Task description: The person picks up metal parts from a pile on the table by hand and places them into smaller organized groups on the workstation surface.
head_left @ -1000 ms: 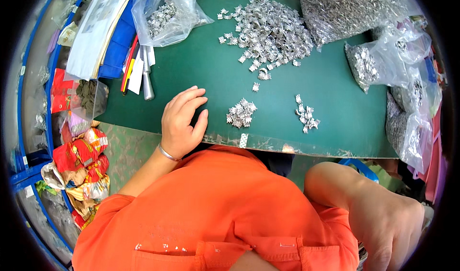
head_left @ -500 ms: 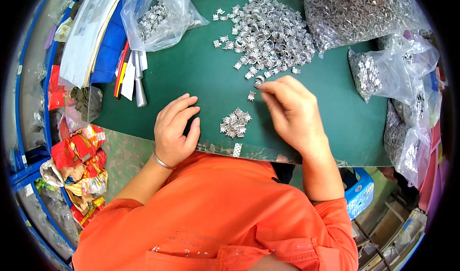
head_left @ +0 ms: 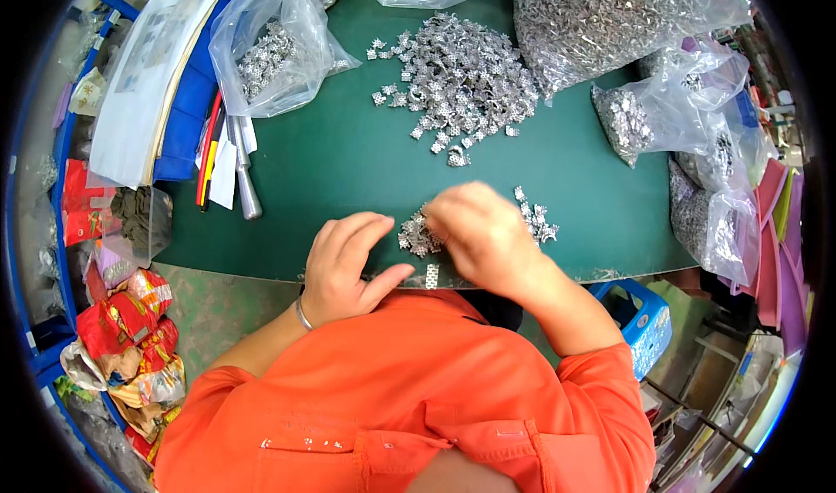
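Observation:
My right hand [head_left: 483,239] reaches over a small pile of silver perforated metal pieces [head_left: 417,234] near the table's front edge. Its fingers are curled together and slightly blurred, and their tips are hidden behind the hand. Left of that pile my left hand [head_left: 350,262] rests at the edge, fingers stretched and thumb apart, holding nothing. Another small cluster of the metal pieces [head_left: 542,225] lies just right of my right hand. Farther off is a large heap of the same pieces [head_left: 466,79], with a few loose ones at its near side.
Clear bags of metal parts [head_left: 270,57] stand far left, and a big full bag [head_left: 610,23] far right. More part bags [head_left: 666,118] line the right side. Pens [head_left: 209,158] and a metal-handled tool [head_left: 244,175] lie left. A blue stool [head_left: 644,323] sits below the table [head_left: 348,171].
My right hand has moved from the large heap's near side toward me and left, onto the small pile. The cluster at its right now shows. My left hand has shifted slightly right.

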### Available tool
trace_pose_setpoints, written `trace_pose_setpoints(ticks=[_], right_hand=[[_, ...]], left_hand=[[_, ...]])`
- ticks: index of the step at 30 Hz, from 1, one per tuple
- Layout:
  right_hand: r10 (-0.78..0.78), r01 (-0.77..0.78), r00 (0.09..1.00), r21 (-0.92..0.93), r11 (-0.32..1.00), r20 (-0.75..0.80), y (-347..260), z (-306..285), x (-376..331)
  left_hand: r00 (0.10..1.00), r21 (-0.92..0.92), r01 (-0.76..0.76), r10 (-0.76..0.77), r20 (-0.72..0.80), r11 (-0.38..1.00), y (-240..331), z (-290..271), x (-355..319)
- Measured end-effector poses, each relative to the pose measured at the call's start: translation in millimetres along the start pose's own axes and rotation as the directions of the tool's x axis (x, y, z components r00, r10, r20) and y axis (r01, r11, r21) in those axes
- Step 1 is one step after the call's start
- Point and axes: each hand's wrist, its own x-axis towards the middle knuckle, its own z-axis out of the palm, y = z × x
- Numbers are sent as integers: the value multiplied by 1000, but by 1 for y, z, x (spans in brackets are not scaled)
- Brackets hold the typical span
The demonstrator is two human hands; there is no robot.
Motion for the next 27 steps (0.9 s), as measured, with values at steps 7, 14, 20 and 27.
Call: trace_pose_setpoints(ticks=[7,14,20,27], right_hand=[[119,-126,992,-174,977,-53,35,-11,18],[198,-188,979,-161,969,46,32,-11,16],[293,-293,956,-48,955,-14,39,-12,14],[330,-340,931,-43,939,-156,47,-25,11]], left_hand=[[991,144,3,-22,132,990,0,0,5],[991,124,31,-47,129,992,1,1,5],[993,102,42,-53,107,994,2,1,6],[996,89,53,-60,70,995,3,1,7]])
